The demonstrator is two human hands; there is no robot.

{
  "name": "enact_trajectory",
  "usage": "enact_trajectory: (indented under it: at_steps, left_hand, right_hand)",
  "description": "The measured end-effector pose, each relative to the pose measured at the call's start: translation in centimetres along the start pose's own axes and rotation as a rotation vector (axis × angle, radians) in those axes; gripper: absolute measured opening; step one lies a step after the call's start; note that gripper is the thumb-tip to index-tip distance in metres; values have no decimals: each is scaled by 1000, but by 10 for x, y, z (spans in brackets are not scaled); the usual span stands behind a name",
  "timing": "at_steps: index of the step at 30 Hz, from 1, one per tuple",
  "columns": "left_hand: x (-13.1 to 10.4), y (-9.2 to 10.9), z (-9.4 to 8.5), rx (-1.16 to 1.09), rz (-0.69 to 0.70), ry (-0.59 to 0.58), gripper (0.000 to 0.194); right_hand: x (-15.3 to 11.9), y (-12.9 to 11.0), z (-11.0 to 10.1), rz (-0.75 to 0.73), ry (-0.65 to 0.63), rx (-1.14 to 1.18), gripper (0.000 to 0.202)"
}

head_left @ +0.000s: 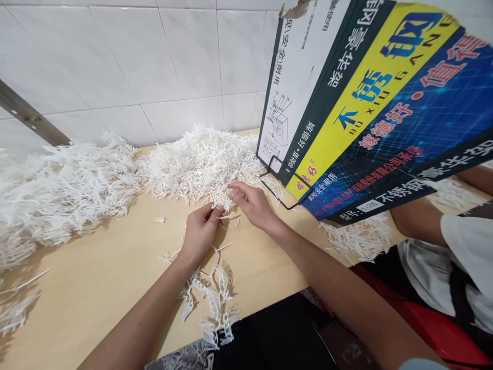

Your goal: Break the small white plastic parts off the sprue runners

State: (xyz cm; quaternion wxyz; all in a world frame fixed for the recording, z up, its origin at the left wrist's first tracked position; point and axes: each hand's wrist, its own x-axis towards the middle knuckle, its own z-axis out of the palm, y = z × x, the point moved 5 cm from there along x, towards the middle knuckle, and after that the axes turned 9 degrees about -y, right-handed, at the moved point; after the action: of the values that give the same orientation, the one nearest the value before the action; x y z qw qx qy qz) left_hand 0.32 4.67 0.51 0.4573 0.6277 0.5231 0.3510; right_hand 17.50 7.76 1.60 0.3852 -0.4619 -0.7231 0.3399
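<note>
My left hand [200, 231] is closed, thumb pressed against the fingers, with a small white plastic piece [228, 217] sticking out of the pinch. Just to its right, my right hand [252, 204] is held with loosely bent fingers apart, and I see nothing in them. Its fingertips are at the near edge of a heap of thin white plastic pieces [204, 159]. A branched strand of white plastic sprues [217, 293] lies below my left hand, running to the table's front edge.
Another large white heap [65, 190] covers the table's [96, 288] left side. A printed cardboard box panel [370, 103] stands at the right in a black wire stand [287, 206]. Beyond it sits another person in a white sleeve [468, 257], beside more white pieces [360, 236]. Tiled wall behind.
</note>
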Motion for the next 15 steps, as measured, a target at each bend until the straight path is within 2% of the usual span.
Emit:
enact_trajectory:
  at_steps: [2, 4, 8, 11, 15]
  left_hand:
    - [-1, 2, 0, 20, 36, 7, 36]
    - [-2, 4, 1, 54, 64, -2, 34]
    - [1, 7, 8, 162, 104, -74, 32]
    - [2, 9, 13, 172, 120, -81, 33]
    - [-3, 4, 10, 169, 78, -46, 37]
  right_hand:
    - [-1, -4, 13, 29, -130, -22, 36]
    - [-2, -3, 18, 42, -156, 6, 43]
    - [-5, 4, 15, 65, 17, 183, 43]
    - [-5, 12, 13, 69, 106, 252, 40]
    - [-3, 36, -7, 154, 312, 350, 48]
